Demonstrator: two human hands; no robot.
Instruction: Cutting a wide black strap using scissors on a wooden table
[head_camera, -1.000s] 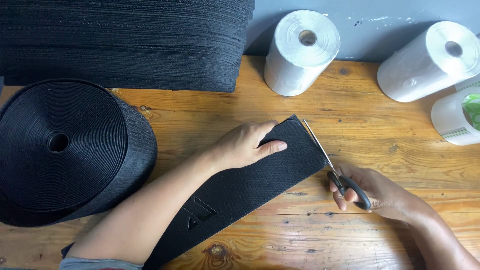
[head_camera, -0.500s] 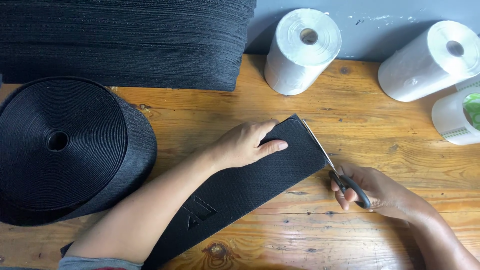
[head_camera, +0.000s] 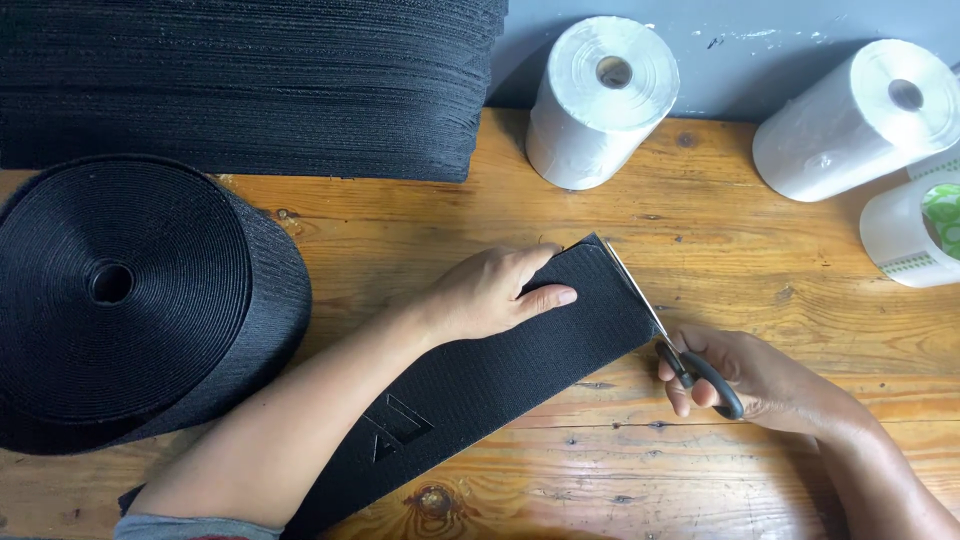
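Observation:
A wide black elastic band lies diagonally across the wooden table. My left hand presses flat on the band near its far end, fingers together. My right hand grips black-handled scissors, whose metal blades lie along the band's cut end. A faint triangular mark shows on the band near my left forearm.
A large roll of black band sits at the left. A tall stack of cut black pieces fills the back left. Two white rolls and a clear tape roll stand at the back right.
Almost nothing has moved; the scissors stay along the band's end and both hands hold their places.

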